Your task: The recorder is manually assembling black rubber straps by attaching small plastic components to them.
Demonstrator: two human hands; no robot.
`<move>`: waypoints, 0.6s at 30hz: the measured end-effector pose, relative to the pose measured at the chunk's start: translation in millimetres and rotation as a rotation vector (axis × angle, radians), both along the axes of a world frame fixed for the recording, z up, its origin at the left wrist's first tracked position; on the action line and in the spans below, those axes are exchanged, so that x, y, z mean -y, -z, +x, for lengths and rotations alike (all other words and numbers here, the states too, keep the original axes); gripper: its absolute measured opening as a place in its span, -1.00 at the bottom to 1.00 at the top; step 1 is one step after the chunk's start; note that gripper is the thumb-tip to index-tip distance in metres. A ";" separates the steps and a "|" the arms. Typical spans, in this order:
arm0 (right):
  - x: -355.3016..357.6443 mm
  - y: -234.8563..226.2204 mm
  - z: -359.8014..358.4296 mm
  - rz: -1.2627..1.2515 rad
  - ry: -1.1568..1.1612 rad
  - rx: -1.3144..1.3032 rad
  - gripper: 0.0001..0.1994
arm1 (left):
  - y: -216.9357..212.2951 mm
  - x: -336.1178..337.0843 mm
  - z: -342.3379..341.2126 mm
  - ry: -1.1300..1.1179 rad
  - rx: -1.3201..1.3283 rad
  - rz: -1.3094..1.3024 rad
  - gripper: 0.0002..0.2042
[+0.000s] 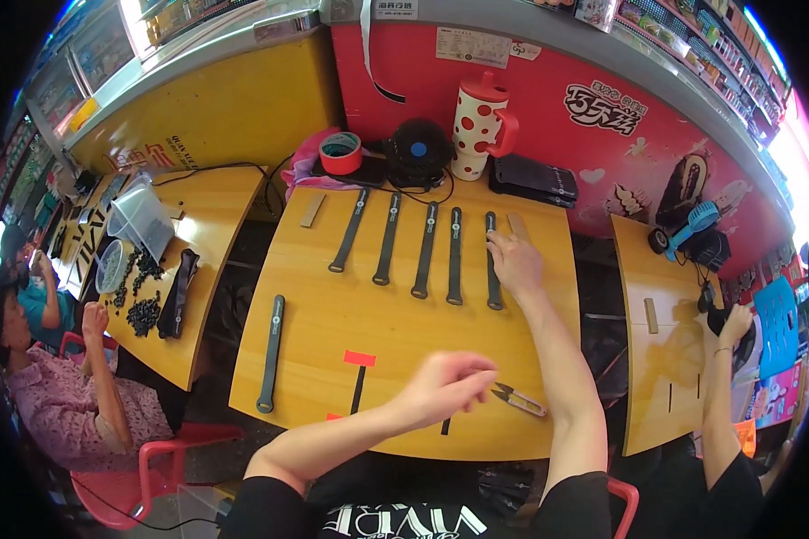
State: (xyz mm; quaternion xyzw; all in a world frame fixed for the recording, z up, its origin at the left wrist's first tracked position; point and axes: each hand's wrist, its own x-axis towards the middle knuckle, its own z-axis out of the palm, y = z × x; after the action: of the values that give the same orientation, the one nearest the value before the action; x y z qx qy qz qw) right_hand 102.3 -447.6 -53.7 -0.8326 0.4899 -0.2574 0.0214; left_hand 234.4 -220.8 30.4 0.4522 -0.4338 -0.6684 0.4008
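My right hand [515,260] reaches to the far right of the table, its fingertips closed on the upper end of a black strap [493,286]. That strap is the rightmost in a row of several matching straps, each with a buckle loop at the near end; another black strap [430,251] lies mid-row. My left hand [445,386] hovers over the near part of the table. Its fingers are curled together, and whatever may be inside is hidden. Small thread snips [520,401] lie just right of it. A separate black strap [271,355] rests at the table's left.
Red tape [360,358] and a dark strip mark the near tabletop. Along the back stand a tape roll [341,154], a black fan [418,151], a polka-dot tumbler [478,130] and stacked black pouches [533,180]. People sit at both side tables; the left holds black pieces [144,314].
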 end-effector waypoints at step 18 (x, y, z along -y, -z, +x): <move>-278.9 -100.8 12.5 0.559 -0.467 0.603 -0.81 | 79.0 -82.8 216.3 -0.938 1.383 -0.415 -0.75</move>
State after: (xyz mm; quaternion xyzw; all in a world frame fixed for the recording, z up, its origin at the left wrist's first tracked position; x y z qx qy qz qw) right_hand 114.8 -168.7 47.1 -0.7710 0.3119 -0.3341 0.4435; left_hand 450.7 -138.0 -48.6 0.8078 -0.4623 0.0846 0.3558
